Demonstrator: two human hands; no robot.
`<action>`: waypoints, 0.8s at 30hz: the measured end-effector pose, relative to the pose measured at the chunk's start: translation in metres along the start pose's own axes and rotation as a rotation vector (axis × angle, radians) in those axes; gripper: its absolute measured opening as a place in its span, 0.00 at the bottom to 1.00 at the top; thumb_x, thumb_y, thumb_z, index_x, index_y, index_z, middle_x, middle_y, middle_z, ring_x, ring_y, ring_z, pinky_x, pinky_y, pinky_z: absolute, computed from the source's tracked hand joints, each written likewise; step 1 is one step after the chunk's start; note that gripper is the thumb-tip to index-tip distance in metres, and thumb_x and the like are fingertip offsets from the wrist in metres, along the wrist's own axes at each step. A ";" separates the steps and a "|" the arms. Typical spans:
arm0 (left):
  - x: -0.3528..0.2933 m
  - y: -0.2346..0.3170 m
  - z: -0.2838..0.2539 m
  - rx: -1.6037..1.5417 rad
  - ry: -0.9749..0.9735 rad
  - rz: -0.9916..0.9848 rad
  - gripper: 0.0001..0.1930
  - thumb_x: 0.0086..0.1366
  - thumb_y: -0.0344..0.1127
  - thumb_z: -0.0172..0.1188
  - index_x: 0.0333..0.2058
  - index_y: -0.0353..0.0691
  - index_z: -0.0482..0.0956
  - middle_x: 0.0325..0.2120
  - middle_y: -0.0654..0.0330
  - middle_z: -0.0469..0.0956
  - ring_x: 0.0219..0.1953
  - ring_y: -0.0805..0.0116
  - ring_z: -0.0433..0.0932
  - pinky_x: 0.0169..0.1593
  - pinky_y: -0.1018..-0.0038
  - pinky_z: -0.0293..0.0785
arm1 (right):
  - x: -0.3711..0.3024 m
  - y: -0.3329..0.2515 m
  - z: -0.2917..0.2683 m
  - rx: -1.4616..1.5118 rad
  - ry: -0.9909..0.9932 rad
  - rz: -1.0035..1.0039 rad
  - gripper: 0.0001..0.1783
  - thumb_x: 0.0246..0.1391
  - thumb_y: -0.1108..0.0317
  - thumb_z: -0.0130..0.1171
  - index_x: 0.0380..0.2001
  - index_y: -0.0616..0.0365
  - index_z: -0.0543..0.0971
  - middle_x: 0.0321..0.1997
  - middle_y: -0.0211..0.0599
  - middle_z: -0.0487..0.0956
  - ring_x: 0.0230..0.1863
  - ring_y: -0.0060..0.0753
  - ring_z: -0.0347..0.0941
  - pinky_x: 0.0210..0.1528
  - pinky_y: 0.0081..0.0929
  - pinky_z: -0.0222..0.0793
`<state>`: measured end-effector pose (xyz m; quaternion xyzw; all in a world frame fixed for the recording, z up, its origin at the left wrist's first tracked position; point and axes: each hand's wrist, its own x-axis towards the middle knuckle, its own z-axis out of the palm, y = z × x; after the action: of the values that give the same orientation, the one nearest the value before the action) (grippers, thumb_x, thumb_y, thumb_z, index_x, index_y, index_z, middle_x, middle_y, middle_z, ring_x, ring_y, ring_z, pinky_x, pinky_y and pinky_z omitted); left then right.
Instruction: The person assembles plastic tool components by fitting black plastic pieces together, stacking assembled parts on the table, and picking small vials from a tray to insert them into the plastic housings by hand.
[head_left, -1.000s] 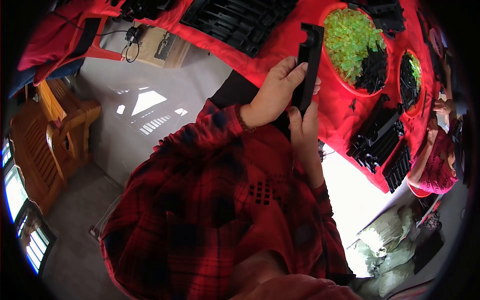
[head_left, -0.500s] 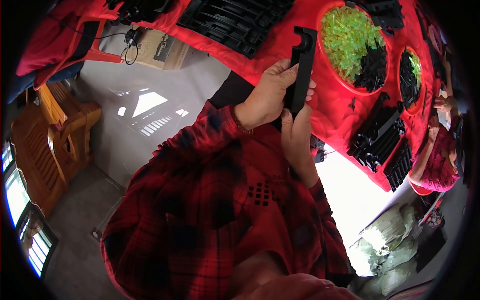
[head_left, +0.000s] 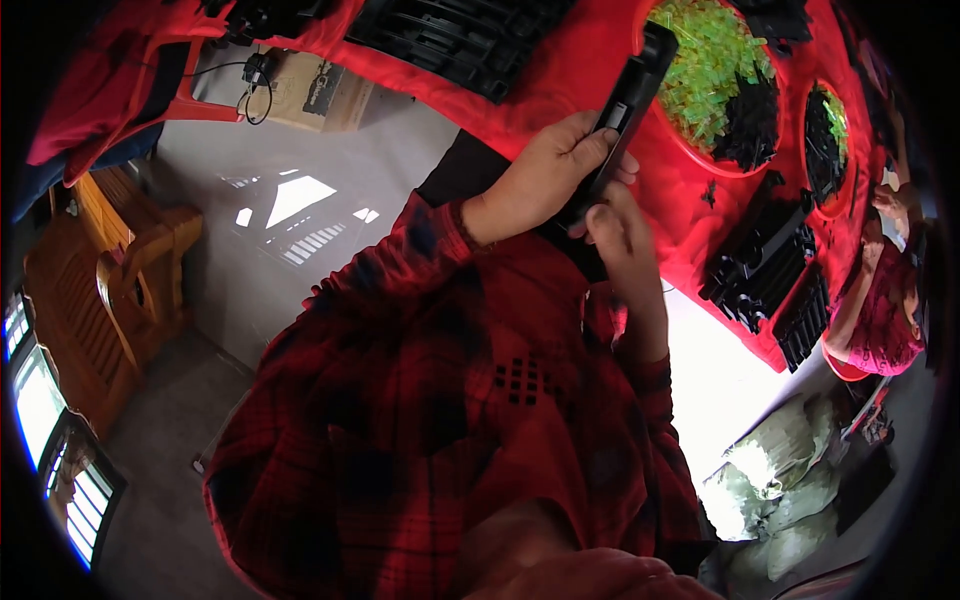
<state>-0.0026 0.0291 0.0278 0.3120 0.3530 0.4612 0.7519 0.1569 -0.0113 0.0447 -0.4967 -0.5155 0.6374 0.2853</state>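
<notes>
Head view: black bar point(head_left: 622, 112) sits at 1 o'clock above the red counter point(head_left: 560, 90), long axis pointing toward 1. Left hand point(head_left: 545, 180) fingers wrap it; right hand point(head_left: 618, 235) fingers pinch its lower end.

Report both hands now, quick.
Left hand: closed around the long black plastic bar.
Right hand: fingers on that bar's lower end.

The person is wearing a long-sleeved red-and-black plaid shirt point(head_left: 450, 420), filling the lower centre of the frame; both hands are showing bare.
</notes>
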 end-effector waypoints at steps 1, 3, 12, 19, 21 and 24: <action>0.001 0.003 0.002 0.125 0.076 -0.012 0.13 0.75 0.36 0.46 0.49 0.32 0.71 0.38 0.57 0.80 0.39 0.70 0.81 0.42 0.78 0.77 | 0.004 0.003 -0.007 0.004 0.017 -0.127 0.13 0.65 0.66 0.55 0.49 0.61 0.73 0.35 0.30 0.75 0.34 0.19 0.72 0.37 0.19 0.70; 0.002 0.003 -0.004 0.258 0.083 -0.003 0.13 0.75 0.35 0.47 0.48 0.32 0.71 0.36 0.59 0.80 0.37 0.71 0.80 0.41 0.78 0.77 | 0.009 -0.004 -0.018 -0.018 0.285 -0.051 0.12 0.64 0.68 0.56 0.48 0.62 0.75 0.37 0.31 0.77 0.33 0.19 0.72 0.33 0.18 0.71; -0.011 -0.017 -0.010 1.058 0.160 0.279 0.14 0.67 0.31 0.56 0.49 0.30 0.72 0.31 0.48 0.80 0.32 0.55 0.81 0.37 0.70 0.76 | 0.040 -0.016 -0.012 -0.887 0.605 -0.696 0.15 0.53 0.72 0.66 0.45 0.57 0.79 0.51 0.46 0.71 0.51 0.41 0.67 0.51 0.31 0.66; -0.008 -0.020 -0.016 0.988 0.237 0.078 0.14 0.65 0.31 0.58 0.46 0.31 0.69 0.36 0.43 0.81 0.38 0.47 0.82 0.38 0.65 0.77 | 0.051 0.014 0.003 -0.929 0.576 -0.473 0.08 0.50 0.67 0.64 0.35 0.52 0.82 0.54 0.47 0.72 0.55 0.53 0.63 0.58 0.50 0.56; -0.007 -0.015 -0.017 0.972 0.227 0.018 0.14 0.65 0.32 0.58 0.45 0.31 0.70 0.36 0.43 0.81 0.39 0.47 0.82 0.39 0.64 0.77 | 0.051 0.012 0.008 -0.937 0.581 -0.414 0.08 0.50 0.67 0.64 0.35 0.51 0.82 0.54 0.44 0.72 0.55 0.53 0.63 0.58 0.49 0.57; -0.005 -0.011 -0.020 0.992 0.231 0.016 0.16 0.64 0.35 0.58 0.45 0.31 0.70 0.36 0.44 0.81 0.39 0.47 0.82 0.41 0.63 0.77 | 0.054 0.012 0.010 -0.945 0.585 -0.355 0.07 0.49 0.68 0.64 0.34 0.48 0.83 0.54 0.39 0.72 0.55 0.52 0.63 0.57 0.48 0.57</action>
<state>-0.0153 0.0234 0.0088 0.5811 0.6078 0.2754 0.4658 0.1312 0.0282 0.0146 -0.6314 -0.7190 0.1169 0.2659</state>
